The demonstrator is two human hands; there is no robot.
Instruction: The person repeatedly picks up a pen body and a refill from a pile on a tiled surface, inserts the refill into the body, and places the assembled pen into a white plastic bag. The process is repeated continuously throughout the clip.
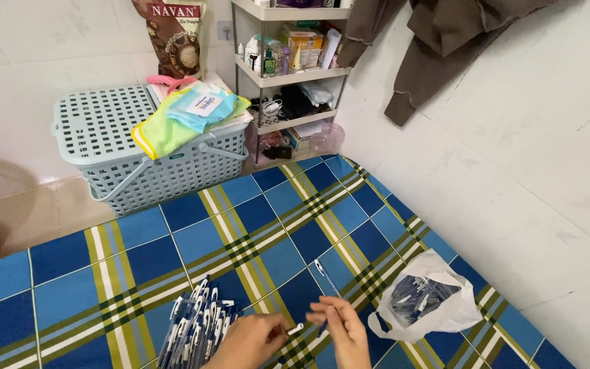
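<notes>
Both hands busy w/ pen parts, bottom centre.
L hand pinches small white cap; R hand grips blue pen. Pen pile just left on plaid mattress, white bag right.

Pile of blue-and-white pens crowds my near left, white plastic bag of caps my right; the blue plaid mattress beyond lies open.

One head-worn view, angled down over the blue plaid mattress, hands at the bottom edge.
</notes>
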